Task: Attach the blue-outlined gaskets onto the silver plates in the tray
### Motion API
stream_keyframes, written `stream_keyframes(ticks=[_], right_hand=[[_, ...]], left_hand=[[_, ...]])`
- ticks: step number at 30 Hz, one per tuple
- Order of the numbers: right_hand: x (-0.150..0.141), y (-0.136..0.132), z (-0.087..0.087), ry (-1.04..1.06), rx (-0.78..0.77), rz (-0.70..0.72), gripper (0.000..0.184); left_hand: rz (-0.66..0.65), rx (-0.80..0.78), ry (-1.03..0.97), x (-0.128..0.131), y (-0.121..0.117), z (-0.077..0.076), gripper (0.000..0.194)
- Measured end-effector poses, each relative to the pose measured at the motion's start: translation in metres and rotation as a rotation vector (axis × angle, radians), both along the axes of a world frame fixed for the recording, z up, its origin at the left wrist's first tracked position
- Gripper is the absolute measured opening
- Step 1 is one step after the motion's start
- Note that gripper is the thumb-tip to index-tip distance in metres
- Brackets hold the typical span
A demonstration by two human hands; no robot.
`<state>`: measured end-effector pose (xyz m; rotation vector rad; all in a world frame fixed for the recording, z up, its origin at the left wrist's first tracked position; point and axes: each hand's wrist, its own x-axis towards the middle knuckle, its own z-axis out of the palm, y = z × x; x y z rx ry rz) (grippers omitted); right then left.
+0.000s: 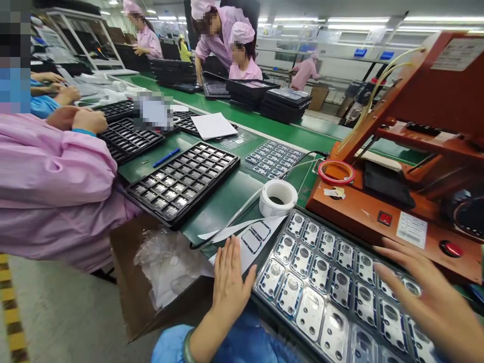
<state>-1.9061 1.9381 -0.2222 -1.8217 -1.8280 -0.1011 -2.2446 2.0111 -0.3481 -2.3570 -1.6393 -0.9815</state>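
Note:
My left hand (231, 280) lies with fingers stretched and thumb apart over a white backing sheet (260, 227) that carries dark-blue frame-shaped stickers. To its right is a clear-topped tray (260, 287) with rows of small silver plates (301, 259), many edged in blue and each with round holes. Over the right part of this tray my right hand (431, 295) hovers or rests, fingers spread; I cannot tell whether it touches. No object shows in either hand. A roll of white tape (278, 199) sits just beyond the sheet.
An orange machine (359, 217) with a red tape roll (336, 172) on it stands at right. A black tray of small parts (181, 184), a sticker sheet (273, 159) and a blue pen (166, 157) lie ahead. Below left is a cardboard box (130, 302); a co-worker's pink sleeve (56, 166) is beside.

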Motion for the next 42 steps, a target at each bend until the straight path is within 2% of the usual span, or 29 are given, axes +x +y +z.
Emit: stream_keyframes(ticks=[3, 6, 9, 13, 14, 22, 30, 32, 36, 39, 42], right_hand=[[-0.061, 0.055, 0.015, -0.101, -0.109, 0.338, 0.033], [-0.101, 0.104, 0.013, -0.177, -0.170, 0.527, 0.035], [-0.127, 0.145, 0.005, -0.274, -0.191, 0.584, 0.039], [-0.144, 0.180, -0.005, -0.332, -0.172, 0.572, 0.020], [-0.146, 0.185, -0.008, -0.329, -0.160, 0.558, 0.021], [-0.147, 0.197, -0.021, -0.287, -0.125, 0.401, 0.026], [-0.159, 0.206, -0.013, -0.297, -0.247, 0.205, 0.027], [-0.157, 0.207, -0.009, -0.300, -0.277, 0.214, 0.030], [-0.145, 0.206, -0.003, -0.335, -0.326, 0.334, 0.058], [-0.141, 0.205, -0.004, -0.364, -0.363, 0.329, 0.054], [-0.149, 0.209, -0.003, -0.364, -0.415, 0.212, 0.049]], left_hand=[[0.004, -0.010, 0.053, -0.001, 0.000, 0.001, 0.076], [0.000, -0.011, 0.103, -0.002, 0.001, 0.002, 0.076], [0.010, -0.007, 0.150, -0.002, 0.001, 0.004, 0.071], [0.024, -0.001, 0.193, -0.002, 0.000, 0.006, 0.064], [0.023, -0.004, 0.198, -0.002, 0.000, 0.006, 0.063], [0.040, -0.018, 0.254, -0.003, -0.002, 0.010, 0.055], [0.016, -0.045, 0.312, -0.008, -0.003, 0.012, 0.055], [0.020, -0.047, 0.314, -0.011, -0.002, 0.011, 0.056], [0.027, -0.049, 0.310, -0.019, -0.001, 0.006, 0.057], [0.015, -0.051, 0.311, -0.024, 0.001, 0.005, 0.059], [0.024, -0.042, 0.306, -0.024, 0.004, 0.007, 0.059]])
